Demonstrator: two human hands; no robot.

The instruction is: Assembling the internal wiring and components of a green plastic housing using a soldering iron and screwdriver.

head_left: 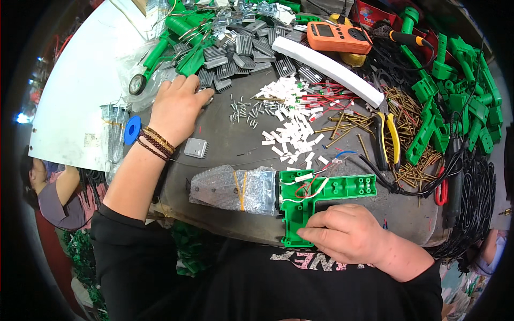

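An open green plastic tool housing (292, 211) lies near the table's front edge, with red and white wires and white sleeves inside. A flat, tapered piece in bubble wrap (222, 188), bound with a yellow rubber band, joins its left side. My right hand (348, 232) pinches the housing's lower right edge between thumb and fingers. Further off at the left, my left hand (179, 107) is curled down at the edge of a pile of grey finned blocks (243, 45) and green parts. A shiny bit shows by its thumb; its fingertips are hidden. One loose grey finned block (196, 148) lies nearer.
Small silver screws (243, 109), white sleeves (294, 131) and long brass-coloured screws (407, 128) spread mid-table. Yellow-black pliers (388, 139), an orange multimeter (337, 37) and a white curved bar (326, 69) lie right of centre. Green parts (439, 107) and black cables (471, 198) crowd the right.
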